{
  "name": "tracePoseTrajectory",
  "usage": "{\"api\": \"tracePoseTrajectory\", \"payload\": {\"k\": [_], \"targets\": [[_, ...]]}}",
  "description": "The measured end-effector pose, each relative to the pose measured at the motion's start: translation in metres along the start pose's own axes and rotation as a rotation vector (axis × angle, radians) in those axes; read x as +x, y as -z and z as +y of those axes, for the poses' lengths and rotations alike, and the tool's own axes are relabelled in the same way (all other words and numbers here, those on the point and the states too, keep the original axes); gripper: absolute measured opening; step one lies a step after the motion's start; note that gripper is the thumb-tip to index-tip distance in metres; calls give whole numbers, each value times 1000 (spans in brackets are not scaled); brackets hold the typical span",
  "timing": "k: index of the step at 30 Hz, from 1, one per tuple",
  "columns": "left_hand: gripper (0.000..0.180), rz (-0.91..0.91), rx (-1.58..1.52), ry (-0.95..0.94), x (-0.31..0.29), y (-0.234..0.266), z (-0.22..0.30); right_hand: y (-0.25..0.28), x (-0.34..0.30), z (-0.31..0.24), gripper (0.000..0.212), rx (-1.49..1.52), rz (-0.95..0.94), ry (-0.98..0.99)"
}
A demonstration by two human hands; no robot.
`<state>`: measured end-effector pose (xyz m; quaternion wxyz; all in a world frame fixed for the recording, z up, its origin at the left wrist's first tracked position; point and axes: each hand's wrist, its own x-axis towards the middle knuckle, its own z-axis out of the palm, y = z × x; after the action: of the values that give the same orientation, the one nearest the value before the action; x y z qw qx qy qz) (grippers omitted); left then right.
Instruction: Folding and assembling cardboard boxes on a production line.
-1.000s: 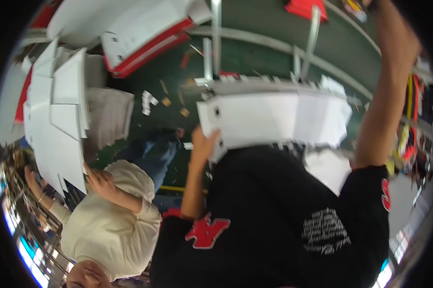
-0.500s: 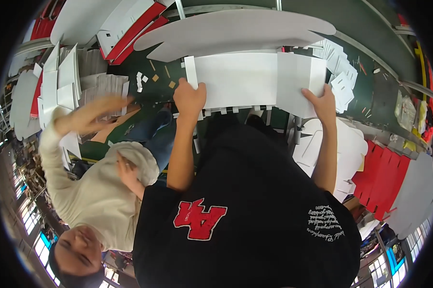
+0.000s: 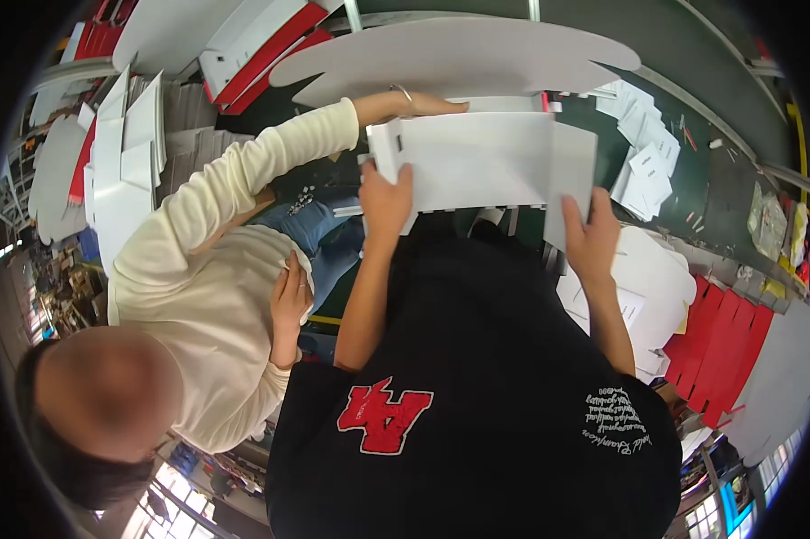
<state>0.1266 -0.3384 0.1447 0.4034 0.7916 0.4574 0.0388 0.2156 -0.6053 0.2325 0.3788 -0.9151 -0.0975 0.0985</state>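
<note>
Left hand: (image 3: pixel 387 199) thumb and fingers pinch the near-left end of a long, white, folded cardboard panel (image 3: pixel 477 162).
Right hand: (image 3: pixel 593 235) gripping the panel's angled right flap, thumb on its face.
White panel: held between both hands, ahead of the black shirt (image 3: pixel 477 395).
Co-worker's hand: (image 3: pixel 436 106) now reached across to the panel's far edge; contact, I can't tell. It looks like the folding has become shared.
Beyond: a long, grey, rounded board (image 3: pixel 459 54).
Right side: loose white printed sheets (image 3: pixel 643 157).
</note>
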Motion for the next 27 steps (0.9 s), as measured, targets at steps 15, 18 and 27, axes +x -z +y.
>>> {"api": "tracePoseTrajectory", "payload": {"k": [15,18,27], "targets": [[67,204,13,-254,-24,-13,-43,14,37,11,23,199,138,105],[78,216,165,-185,-50,-14,-36,30,39,16,40,256,181,124],[70,219,418,-306,-125,16,-91,42,21,96,63,498,711,-88]]}}
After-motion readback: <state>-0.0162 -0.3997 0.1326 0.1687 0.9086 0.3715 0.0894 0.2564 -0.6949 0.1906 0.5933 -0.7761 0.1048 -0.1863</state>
